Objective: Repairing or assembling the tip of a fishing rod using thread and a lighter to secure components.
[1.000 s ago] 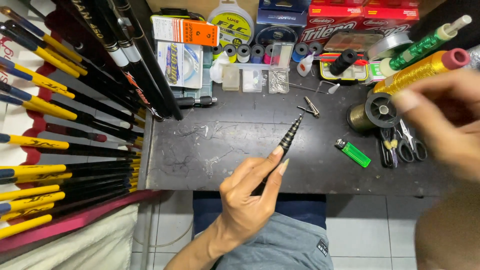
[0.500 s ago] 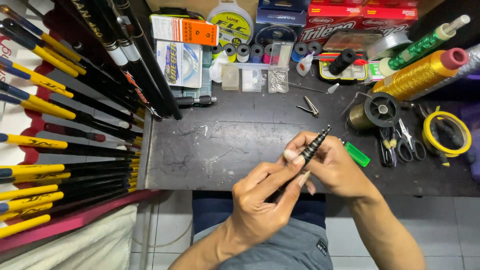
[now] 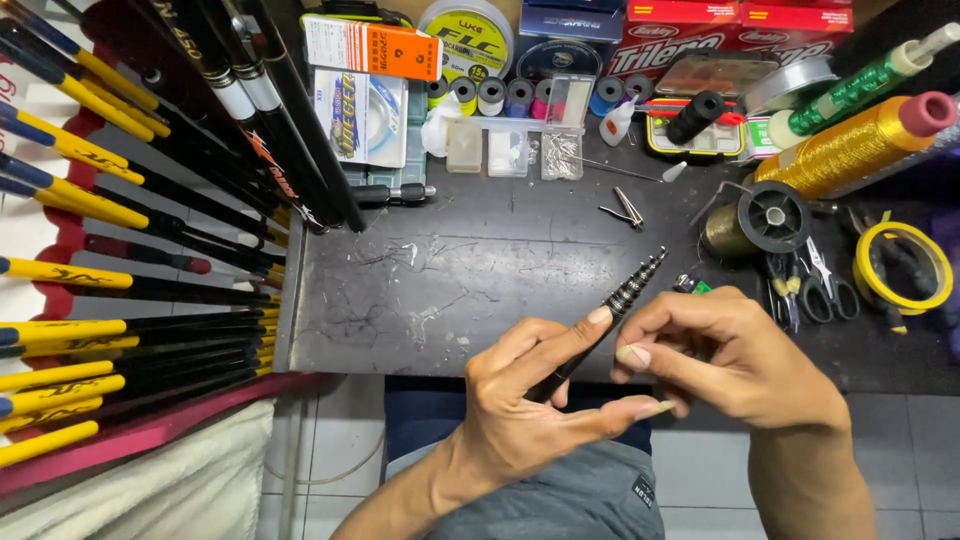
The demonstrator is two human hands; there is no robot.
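Note:
My left hand (image 3: 530, 400) grips a thin black telescopic rod section (image 3: 632, 288) with stepped rings at its tip, pointing up and to the right over the dark worktop (image 3: 440, 290). My right hand (image 3: 730, 350) sits just right of it, thumb and fingers pinched against the rod's middle. A green lighter (image 3: 692, 285) lies partly hidden behind the right hand's fingers.
Black and yellow fishing rods (image 3: 130, 250) fan across the left. Line spools, small boxes and a clear parts box (image 3: 520, 145) line the back. A gold thread spool (image 3: 855, 145), dark reel of line (image 3: 760, 218), scissors (image 3: 815, 280) and yellow tape roll (image 3: 900, 265) sit right.
My right hand came down from the upper right to the rod and now pinches it. The rod has shifted right and tilted with the left hand.

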